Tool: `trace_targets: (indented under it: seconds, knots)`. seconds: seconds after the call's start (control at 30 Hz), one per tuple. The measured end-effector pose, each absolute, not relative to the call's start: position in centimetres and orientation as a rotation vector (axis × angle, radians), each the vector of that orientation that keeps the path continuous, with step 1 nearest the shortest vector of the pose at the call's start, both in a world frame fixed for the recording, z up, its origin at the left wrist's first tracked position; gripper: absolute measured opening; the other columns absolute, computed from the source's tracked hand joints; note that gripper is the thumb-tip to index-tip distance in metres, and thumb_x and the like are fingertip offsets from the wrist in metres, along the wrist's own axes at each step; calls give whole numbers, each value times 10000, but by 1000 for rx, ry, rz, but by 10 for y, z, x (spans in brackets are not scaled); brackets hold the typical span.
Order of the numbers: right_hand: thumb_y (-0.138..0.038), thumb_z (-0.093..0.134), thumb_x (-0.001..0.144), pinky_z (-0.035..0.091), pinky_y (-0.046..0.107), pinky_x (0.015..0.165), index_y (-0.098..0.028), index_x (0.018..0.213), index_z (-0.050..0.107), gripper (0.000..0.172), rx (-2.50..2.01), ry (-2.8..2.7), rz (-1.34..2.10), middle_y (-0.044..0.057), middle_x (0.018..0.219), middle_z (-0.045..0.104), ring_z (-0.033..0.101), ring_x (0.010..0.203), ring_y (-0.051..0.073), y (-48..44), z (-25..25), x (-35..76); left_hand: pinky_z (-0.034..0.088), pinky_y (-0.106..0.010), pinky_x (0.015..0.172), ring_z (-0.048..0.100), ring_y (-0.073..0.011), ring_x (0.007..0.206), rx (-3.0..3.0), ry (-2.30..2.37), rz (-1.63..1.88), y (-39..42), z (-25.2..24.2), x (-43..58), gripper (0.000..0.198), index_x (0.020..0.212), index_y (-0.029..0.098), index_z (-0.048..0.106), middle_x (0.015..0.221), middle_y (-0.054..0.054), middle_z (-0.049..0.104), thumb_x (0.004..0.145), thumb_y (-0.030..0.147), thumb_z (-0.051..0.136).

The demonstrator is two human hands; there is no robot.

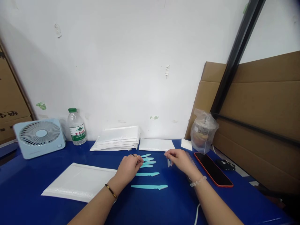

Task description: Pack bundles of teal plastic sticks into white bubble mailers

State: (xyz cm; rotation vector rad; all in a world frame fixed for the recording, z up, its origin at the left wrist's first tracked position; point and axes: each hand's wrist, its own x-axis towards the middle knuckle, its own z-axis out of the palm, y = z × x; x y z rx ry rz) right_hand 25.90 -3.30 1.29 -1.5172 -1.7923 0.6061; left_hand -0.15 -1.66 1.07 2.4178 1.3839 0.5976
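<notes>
1. While both bare hands rest low over the blue table point(178, 203), several slim turquoise tools point(150, 162) lie between them in a close group, partly hidden by the left hand point(129, 165).

2. Left hand: fingers curled together over the handle ends of that group. Whether a tool is gripped or merely touched cannot be told. This position would suit steadying or straightening the handles.

3. Right hand point(179, 158): thumb and forefinger drawn close together above small translucent pieces point(168, 163). Contents of the pinch, if any, cannot be confirmed. The narrow fingertip posture seems suited to pieces this slight.

4. Nearer the wearer, a middle tool point(150, 174) and a front tool point(152, 187) lie apart, one before the other, tips to the right. The shared direction and gaps presumably keep each easy to pick singly.

5. A white padded envelope point(82, 181) lies flat, partly behind the left forearm. More envelopes point(119, 137) are stacked against the wall, probably to spare working space.

6. A phone point(212, 170) lies right of the right wrist, apparently set aside.
</notes>
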Motion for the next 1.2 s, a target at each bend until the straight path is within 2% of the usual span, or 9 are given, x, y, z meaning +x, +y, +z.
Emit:
trace_targets:
  seconds: [0.1,0.2,0.3,0.37,0.47,0.63,0.9,0.97,1.2]
  knots:
    - [-234,569,755,434,259,660,-190,800,696,142,-1639,-1935,329,43,817,675,593,720,167,-32,15,283,354,-292,798,545,-195,957,2479,1378,590,-21,13,-2,222,996,268,618,1008,-17,626,785,307,559]
    - [-149,593,700,424,268,722,-210,847,702,193,-1648,-2100,322,36,883,655,581,800,178,-32,14,287,346,-306,824,551,-196,944,2556,1201,460,-26,14,-1,201,928,283,637,970,3,633,745,364,624]
    - [-140,618,697,405,285,795,-208,833,698,172,-1640,-2204,306,41,906,637,562,887,197,-31,11,276,335,-323,826,566,-199,906,2646,1154,353,-28,13,2,129,862,262,645,904,1,646,758,333,618]
    - [-145,618,711,403,285,792,-192,777,680,103,-1659,-2217,313,45,886,630,558,880,198,-29,9,269,344,-308,785,577,-185,846,2680,1160,307,-28,12,4,96,826,240,640,852,-8,651,791,298,571]
    - [-154,571,758,407,276,744,-181,759,640,74,-1627,-2191,340,46,851,634,561,824,184,-30,9,262,353,-291,728,579,-177,774,2720,1192,271,-26,12,7,182,772,204,624,800,-38,650,841,266,468]
    - [-245,456,860,393,230,593,-193,841,594,148,-1439,-2087,514,0,711,618,537,637,131,-39,16,257,346,-289,713,580,-167,740,2659,1311,386,-25,15,8,257,777,195,594,808,-35,643,876,234,360]
    - [-456,579,785,437,230,533,-145,790,599,311,-1281,-1685,885,21,652,621,584,556,126,-33,17,255,325,-247,606,548,-146,680,2461,1319,562,-23,16,4,237,756,200,568,748,-18,615,870,286,379]
    - [-467,612,760,452,237,544,-143,785,605,325,-1243,-1633,908,30,653,637,605,575,136,-34,19,255,327,-246,602,533,-142,664,2437,1304,596,-23,15,3,244,743,201,560,733,-13,607,869,305,378]
    - [-457,698,688,506,303,735,-154,802,642,328,-1149,-1638,947,59,756,695,660,760,189,-39,24,254,344,-254,610,522,-146,680,2370,1288,613,-24,17,3,248,757,194,556,758,-17,607,862,318,369]
